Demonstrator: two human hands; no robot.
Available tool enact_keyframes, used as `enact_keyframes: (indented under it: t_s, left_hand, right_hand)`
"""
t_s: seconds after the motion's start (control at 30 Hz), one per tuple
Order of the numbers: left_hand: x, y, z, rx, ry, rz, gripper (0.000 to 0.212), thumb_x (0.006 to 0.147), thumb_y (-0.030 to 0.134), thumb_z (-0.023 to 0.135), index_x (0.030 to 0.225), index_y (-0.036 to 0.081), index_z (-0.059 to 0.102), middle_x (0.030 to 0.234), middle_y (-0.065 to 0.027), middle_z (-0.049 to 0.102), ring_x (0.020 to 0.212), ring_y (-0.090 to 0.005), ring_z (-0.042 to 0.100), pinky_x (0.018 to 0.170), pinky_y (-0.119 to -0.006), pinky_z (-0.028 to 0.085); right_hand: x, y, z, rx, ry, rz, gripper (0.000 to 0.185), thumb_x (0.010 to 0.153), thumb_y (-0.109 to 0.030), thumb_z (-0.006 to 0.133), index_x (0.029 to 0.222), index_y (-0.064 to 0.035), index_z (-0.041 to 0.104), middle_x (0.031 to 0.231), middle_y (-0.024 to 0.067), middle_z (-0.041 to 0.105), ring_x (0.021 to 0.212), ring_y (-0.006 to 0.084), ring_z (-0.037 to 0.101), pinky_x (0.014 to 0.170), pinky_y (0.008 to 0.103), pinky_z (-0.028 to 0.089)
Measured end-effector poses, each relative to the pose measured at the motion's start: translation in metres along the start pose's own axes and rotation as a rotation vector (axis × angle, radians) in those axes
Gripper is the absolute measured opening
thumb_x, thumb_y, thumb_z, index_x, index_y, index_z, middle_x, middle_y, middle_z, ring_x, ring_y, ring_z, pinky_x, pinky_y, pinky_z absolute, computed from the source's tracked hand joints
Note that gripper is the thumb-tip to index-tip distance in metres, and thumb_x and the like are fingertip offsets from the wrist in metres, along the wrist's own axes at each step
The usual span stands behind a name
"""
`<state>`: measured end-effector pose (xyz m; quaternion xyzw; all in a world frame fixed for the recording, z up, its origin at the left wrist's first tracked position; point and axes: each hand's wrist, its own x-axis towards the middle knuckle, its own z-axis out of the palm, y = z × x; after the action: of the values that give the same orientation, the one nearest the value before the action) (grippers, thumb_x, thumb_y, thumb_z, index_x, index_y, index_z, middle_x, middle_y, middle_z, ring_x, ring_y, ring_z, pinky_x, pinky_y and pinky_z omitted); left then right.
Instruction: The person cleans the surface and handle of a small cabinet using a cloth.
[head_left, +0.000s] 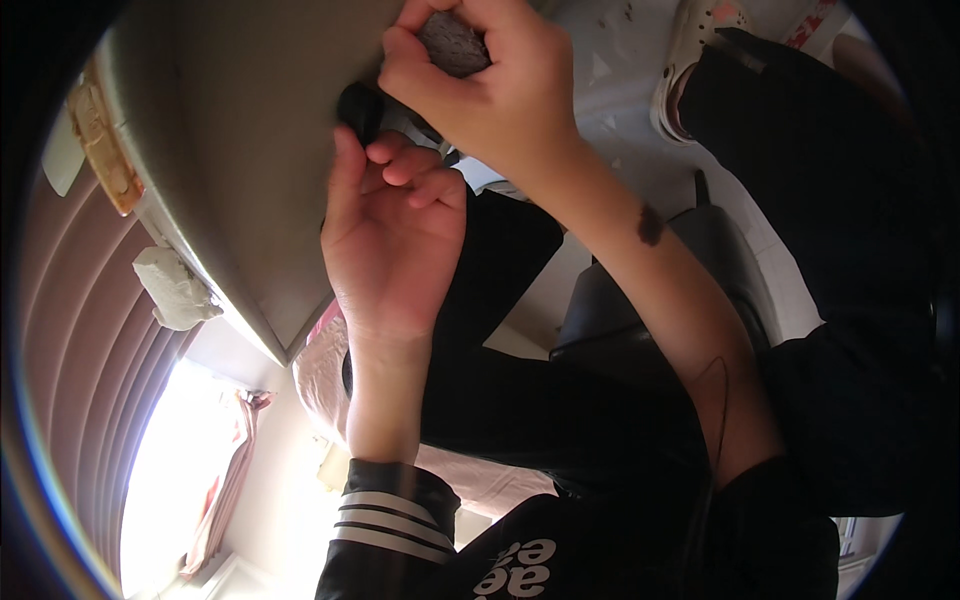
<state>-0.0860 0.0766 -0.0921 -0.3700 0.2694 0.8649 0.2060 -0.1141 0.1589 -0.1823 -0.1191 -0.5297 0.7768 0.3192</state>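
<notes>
My left hand (397, 217) is raised palm up beside a smooth grey-beige surface (247, 172). Its thumb and fingertips pinch a small black piece (361, 112), whose exact kind I cannot tell. Just above and to the right, my right hand (487, 82) curls around a rough grey lump (454, 46), which resembles stone or clay. The fingertips of that hand come close to the black piece; whether they touch it is unclear. A dark patch (650, 225) marks my right forearm.
A white lump (176, 289) and a tan-orange item (105, 139) sit along the surface's left edge. Legs in black trousers (780, 172), a pale clog (679, 82) and a black seat (607, 307) are at right. Pinkish curtains (225, 487) flank a bright window (169, 450).
</notes>
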Motion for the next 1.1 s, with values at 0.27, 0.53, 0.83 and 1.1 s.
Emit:
enact_keyframes:
  t_s: [0.27,0.53,0.83,1.1]
  left_hand:
    - [-0.002,0.0,0.0,0.021,0.027,0.014,0.016,0.092,0.021,0.05,0.09,0.005,0.053,0.077,-0.0014,0.053,0.069,-0.0101,0.045,0.061,-0.024,0.035]
    - [-0.001,0.004,0.012,0.031,0.009,-0.08,0.016,0.09,0.021,0.052,0.094,0.005,0.054,0.078,-0.0016,0.053,0.07,-0.0107,0.047,0.06,-0.024,0.035]
    - [-0.015,0.0,-0.004,0.066,0.161,-0.022,0.029,0.084,0.028,0.06,0.1,0.005,0.049,0.081,-0.0033,0.051,0.071,-0.0127,0.049,0.06,-0.025,0.035]
    - [-0.014,-0.004,-0.004,0.063,0.144,-0.006,0.035,0.081,0.029,0.063,0.102,0.006,0.045,0.083,-0.0041,0.048,0.07,-0.0138,0.047,0.06,-0.025,0.034]
  right_hand:
    - [0.0,0.003,-0.002,-0.029,-0.078,-0.098,0.017,0.066,-0.011,0.069,0.076,-0.0081,0.056,0.062,0.0019,0.06,0.053,0.0177,0.06,0.048,0.027,0.046]
    - [0.036,-0.018,-0.035,0.561,0.163,0.712,0.019,0.076,-0.007,0.057,0.092,-0.0033,0.049,0.07,0.0026,0.054,0.057,0.008,0.051,0.048,0.0249,0.039]
    - [0.009,-0.039,-0.016,-0.233,-0.214,-0.358,0.029,0.061,0.014,0.052,0.081,-0.0052,0.061,0.081,0.0064,0.054,0.07,0.0228,0.055,0.058,0.0314,0.045]
    - [-0.006,-0.002,-0.05,-0.404,-0.219,0.067,0.027,0.063,0.009,0.057,0.085,-0.0059,0.061,0.082,0.0077,0.059,0.067,0.0195,0.057,0.06,0.0275,0.045]
